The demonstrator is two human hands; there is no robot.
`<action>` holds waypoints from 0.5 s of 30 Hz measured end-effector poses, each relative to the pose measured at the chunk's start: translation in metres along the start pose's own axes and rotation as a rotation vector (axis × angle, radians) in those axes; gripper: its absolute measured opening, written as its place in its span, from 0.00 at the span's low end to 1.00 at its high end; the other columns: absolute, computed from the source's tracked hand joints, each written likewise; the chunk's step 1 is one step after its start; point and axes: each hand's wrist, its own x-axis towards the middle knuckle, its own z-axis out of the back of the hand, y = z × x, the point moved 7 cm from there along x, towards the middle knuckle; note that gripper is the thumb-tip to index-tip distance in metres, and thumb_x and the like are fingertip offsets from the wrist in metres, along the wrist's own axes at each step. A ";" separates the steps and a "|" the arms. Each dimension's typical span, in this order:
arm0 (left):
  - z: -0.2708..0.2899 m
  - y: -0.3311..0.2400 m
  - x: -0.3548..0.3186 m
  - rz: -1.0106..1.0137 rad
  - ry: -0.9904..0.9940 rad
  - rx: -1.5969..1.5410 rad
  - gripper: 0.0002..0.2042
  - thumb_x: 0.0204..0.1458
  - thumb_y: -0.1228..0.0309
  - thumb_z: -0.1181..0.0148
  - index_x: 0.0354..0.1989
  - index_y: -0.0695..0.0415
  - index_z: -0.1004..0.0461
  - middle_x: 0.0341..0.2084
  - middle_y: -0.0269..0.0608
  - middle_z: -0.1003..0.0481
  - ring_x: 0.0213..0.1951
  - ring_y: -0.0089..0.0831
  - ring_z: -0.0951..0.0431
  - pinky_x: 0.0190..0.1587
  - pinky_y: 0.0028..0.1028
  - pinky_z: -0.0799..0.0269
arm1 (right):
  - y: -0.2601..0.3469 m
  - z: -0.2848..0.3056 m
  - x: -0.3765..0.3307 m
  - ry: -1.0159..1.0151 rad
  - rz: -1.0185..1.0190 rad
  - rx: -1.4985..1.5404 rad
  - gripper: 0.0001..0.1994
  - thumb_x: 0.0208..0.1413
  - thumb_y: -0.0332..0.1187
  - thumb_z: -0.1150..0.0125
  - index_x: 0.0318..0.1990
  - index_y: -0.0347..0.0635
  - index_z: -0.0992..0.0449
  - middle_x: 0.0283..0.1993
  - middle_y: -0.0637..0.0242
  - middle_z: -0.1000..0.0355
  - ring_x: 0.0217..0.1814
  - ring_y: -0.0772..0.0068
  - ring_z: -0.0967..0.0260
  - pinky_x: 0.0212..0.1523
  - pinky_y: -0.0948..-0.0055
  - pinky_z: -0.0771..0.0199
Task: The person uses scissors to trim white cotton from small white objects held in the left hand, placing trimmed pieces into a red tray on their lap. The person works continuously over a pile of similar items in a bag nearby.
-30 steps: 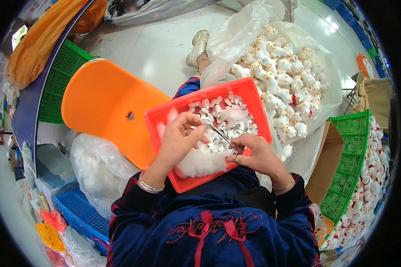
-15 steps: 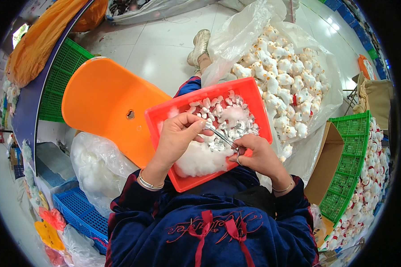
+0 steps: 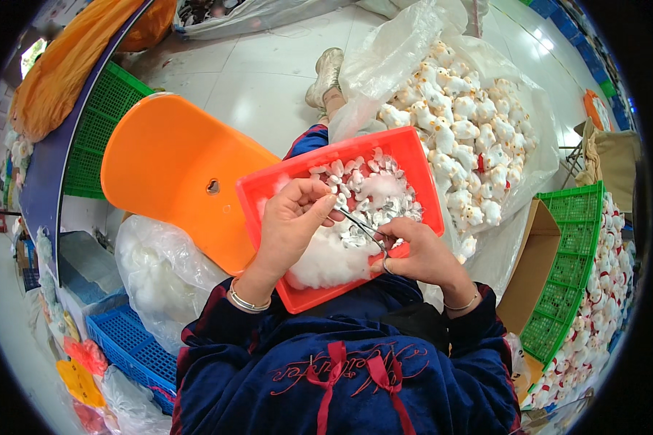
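Over a red plastic tray (image 3: 429, 192) on my lap, both hands work close together. My left hand (image 3: 289, 223) is closed in a pinch on a small white piece (image 3: 334, 192), mostly hidden by the fingers. My right hand (image 3: 422, 255) has its fingers in the rings of slim metal forceps (image 3: 360, 224), whose handles are spread apart. The forceps' tip reaches the left fingertips and the small piece there. Below lie many small white fabric pieces (image 3: 406, 208) in the tray. Fluffy white stuffing (image 3: 330, 262) fills its near side.
An orange stool (image 3: 159, 167) stands at the left, beside a clear bag of stuffing (image 3: 156, 264) and a blue crate (image 3: 134, 348). To the right, a large clear bag holds white plush toys (image 3: 464, 130). A cardboard box (image 3: 533, 261) and a green crate (image 3: 573, 254) stand nearer.
The forceps' handles have spread wider as my right thumb moved slightly down and left. My left fingers have shifted a little, still pinched at the tip.
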 end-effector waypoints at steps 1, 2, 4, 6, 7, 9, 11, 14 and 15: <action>0.000 -0.002 -0.001 -0.013 -0.015 -0.001 0.07 0.64 0.74 0.37 0.47 0.64 0.22 0.36 0.37 0.19 0.37 0.26 0.15 0.38 0.22 0.20 | -0.001 -0.002 0.001 0.007 -0.013 0.012 0.23 0.42 0.37 0.18 0.44 0.36 0.20 0.34 0.62 0.25 0.38 0.64 0.25 0.43 0.67 0.26; 0.000 -0.003 -0.002 -0.026 -0.030 -0.002 0.07 0.64 0.74 0.37 0.47 0.63 0.23 0.35 0.37 0.19 0.37 0.26 0.15 0.38 0.22 0.20 | -0.003 -0.004 0.001 0.013 -0.026 0.024 0.24 0.42 0.37 0.18 0.45 0.35 0.20 0.35 0.62 0.24 0.39 0.66 0.25 0.44 0.68 0.26; -0.001 -0.003 -0.004 -0.073 -0.057 0.026 0.06 0.63 0.75 0.37 0.45 0.63 0.22 0.36 0.38 0.18 0.37 0.25 0.15 0.38 0.22 0.20 | -0.007 -0.008 0.001 0.038 -0.056 0.069 0.25 0.42 0.37 0.18 0.46 0.34 0.21 0.36 0.61 0.24 0.40 0.67 0.25 0.44 0.69 0.25; 0.000 -0.005 -0.007 -0.165 -0.087 0.135 0.04 0.62 0.77 0.37 0.43 0.63 0.21 0.35 0.39 0.18 0.35 0.24 0.16 0.38 0.22 0.20 | -0.007 -0.011 0.001 0.050 -0.073 0.106 0.25 0.43 0.37 0.18 0.46 0.33 0.21 0.37 0.61 0.24 0.40 0.68 0.25 0.45 0.70 0.25; 0.001 -0.007 -0.007 -0.233 -0.102 0.228 0.04 0.62 0.77 0.36 0.42 0.63 0.21 0.35 0.39 0.18 0.35 0.24 0.16 0.38 0.22 0.21 | -0.006 -0.011 0.001 0.050 -0.077 0.118 0.25 0.43 0.37 0.18 0.46 0.33 0.21 0.36 0.61 0.24 0.40 0.68 0.25 0.45 0.70 0.25; -0.001 -0.014 -0.012 -0.374 -0.124 0.403 0.03 0.61 0.79 0.36 0.40 0.64 0.20 0.34 0.40 0.17 0.34 0.24 0.16 0.38 0.23 0.21 | -0.004 -0.012 0.001 0.052 -0.085 0.129 0.25 0.43 0.37 0.18 0.45 0.33 0.21 0.36 0.61 0.25 0.40 0.69 0.25 0.45 0.71 0.25; -0.008 -0.030 -0.018 -0.520 -0.139 0.569 0.02 0.59 0.80 0.37 0.38 0.65 0.20 0.33 0.41 0.17 0.33 0.24 0.17 0.37 0.24 0.21 | -0.003 -0.012 0.000 0.059 -0.092 0.131 0.24 0.43 0.36 0.19 0.45 0.33 0.21 0.36 0.62 0.25 0.39 0.70 0.26 0.44 0.71 0.25; -0.007 -0.023 -0.021 -0.512 -0.168 0.577 0.02 0.59 0.80 0.37 0.38 0.65 0.20 0.32 0.42 0.17 0.34 0.24 0.16 0.37 0.24 0.21 | -0.005 -0.010 0.001 0.033 -0.112 0.096 0.20 0.45 0.34 0.20 0.43 0.34 0.20 0.34 0.63 0.25 0.37 0.72 0.27 0.41 0.72 0.26; -0.006 -0.023 -0.022 -0.517 -0.118 0.589 0.04 0.59 0.81 0.38 0.41 0.65 0.20 0.34 0.43 0.17 0.35 0.25 0.16 0.38 0.24 0.21 | -0.005 -0.010 0.000 0.053 -0.107 0.091 0.19 0.45 0.33 0.21 0.42 0.34 0.20 0.33 0.64 0.25 0.36 0.73 0.27 0.40 0.72 0.27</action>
